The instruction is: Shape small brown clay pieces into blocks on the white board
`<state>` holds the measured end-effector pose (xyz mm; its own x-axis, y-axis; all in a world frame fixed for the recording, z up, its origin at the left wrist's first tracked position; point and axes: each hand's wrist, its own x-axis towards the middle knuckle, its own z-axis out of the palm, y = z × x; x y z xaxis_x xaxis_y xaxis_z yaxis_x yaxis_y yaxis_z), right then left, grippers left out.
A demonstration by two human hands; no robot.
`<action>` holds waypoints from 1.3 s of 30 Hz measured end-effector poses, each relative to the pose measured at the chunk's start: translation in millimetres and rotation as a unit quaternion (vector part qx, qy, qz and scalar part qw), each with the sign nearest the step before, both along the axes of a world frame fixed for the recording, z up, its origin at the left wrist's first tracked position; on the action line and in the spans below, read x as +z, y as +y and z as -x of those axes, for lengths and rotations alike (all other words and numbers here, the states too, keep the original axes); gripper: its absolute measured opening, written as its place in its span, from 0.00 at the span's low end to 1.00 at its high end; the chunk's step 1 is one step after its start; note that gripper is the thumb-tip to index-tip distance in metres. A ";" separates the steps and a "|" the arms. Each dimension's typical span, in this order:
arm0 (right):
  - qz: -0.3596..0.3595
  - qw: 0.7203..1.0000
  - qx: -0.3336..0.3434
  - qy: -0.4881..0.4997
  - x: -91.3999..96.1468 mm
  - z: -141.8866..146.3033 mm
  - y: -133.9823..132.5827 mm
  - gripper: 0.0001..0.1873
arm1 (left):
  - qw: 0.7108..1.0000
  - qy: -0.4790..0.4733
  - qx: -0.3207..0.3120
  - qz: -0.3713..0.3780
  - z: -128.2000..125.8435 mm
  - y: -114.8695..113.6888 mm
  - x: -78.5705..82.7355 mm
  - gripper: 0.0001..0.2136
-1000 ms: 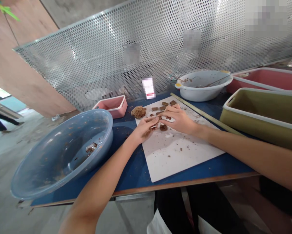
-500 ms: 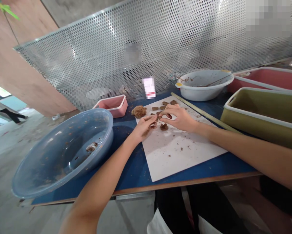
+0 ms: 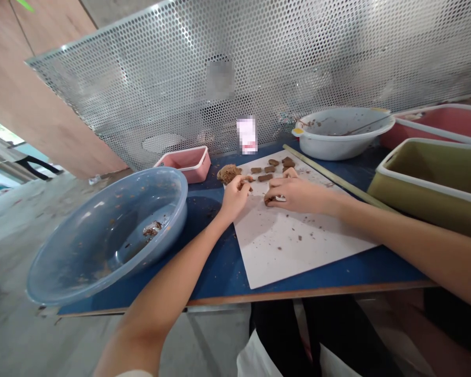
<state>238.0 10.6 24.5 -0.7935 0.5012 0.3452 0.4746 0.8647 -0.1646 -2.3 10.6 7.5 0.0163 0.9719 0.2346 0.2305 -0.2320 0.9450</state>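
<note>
A white board [image 3: 294, 235] lies on the blue table, flecked with brown crumbs. My left hand [image 3: 234, 197] is at the board's far left edge, fingers curled round a small piece of brown clay beside a lump of clay [image 3: 227, 173]. My right hand [image 3: 298, 192] rests on the board with its fingertips pinched on a small brown clay piece [image 3: 269, 199]. Several small brown clay pieces [image 3: 270, 168] lie in a row just beyond both hands.
A large blue basin [image 3: 109, 235] with clay smears sits at the left. A small pink tray [image 3: 188, 163] stands behind it. A white bowl [image 3: 343, 133], an olive tub [image 3: 435, 178], a pink tub [image 3: 447, 120] and a long stick [image 3: 337, 180] are at the right. Perforated metal screen behind.
The view has shifted slightly. My left hand moved away from the right hand toward the clay lump. My right hand lowered onto the board.
</note>
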 end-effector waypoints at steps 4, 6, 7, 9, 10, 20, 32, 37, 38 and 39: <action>0.008 1.000 -0.007 0.009 -1.3 0.5 0.6 0.18 | 1.000 0.020 -0.003 -0.005 -0.6 -1.0 -0.2 0.11; 0.011 1.000 -0.010 0.008 -1.3 0.4 0.3 0.21 | 1.000 0.030 0.000 -0.009 -0.3 -0.7 -0.7 0.11; 0.011 1.000 -0.009 0.008 -1.4 0.4 0.1 0.22 | 0.999 0.033 0.001 -0.012 0.0 -0.5 -1.0 0.11; 0.006 1.000 -0.008 0.015 -2.2 0.5 0.0 0.23 | 0.999 0.036 0.001 -0.015 0.6 -0.1 -1.6 0.11; 0.002 1.000 -0.008 0.023 -2.9 0.6 0.2 0.22 | 0.999 0.036 0.000 -0.017 0.8 0.0 -2.0 0.11; -0.016 1.000 0.001 0.026 -4.4 0.3 1.2 0.22 | 0.999 0.039 -0.009 -0.023 0.4 -0.3 -3.2 0.11; -0.066 0.998 0.001 -0.017 1.0 1.3 -4.9 0.19 | 0.998 0.060 -0.023 0.002 -1.5 -2.6 -0.4 0.08; -0.084 0.996 0.017 -0.026 -0.3 1.0 -4.1 0.22 | 0.997 0.071 -0.019 0.005 -2.1 -4.1 0.4 0.09; -0.084 0.996 0.023 -0.020 -0.6 0.7 -3.8 0.22 | 0.997 0.072 -0.018 0.006 -1.9 -3.9 0.3 0.09; -0.085 0.996 0.027 -0.013 -0.9 0.6 -3.7 0.22 | 0.997 0.071 -0.017 0.007 -1.7 -3.6 0.1 0.08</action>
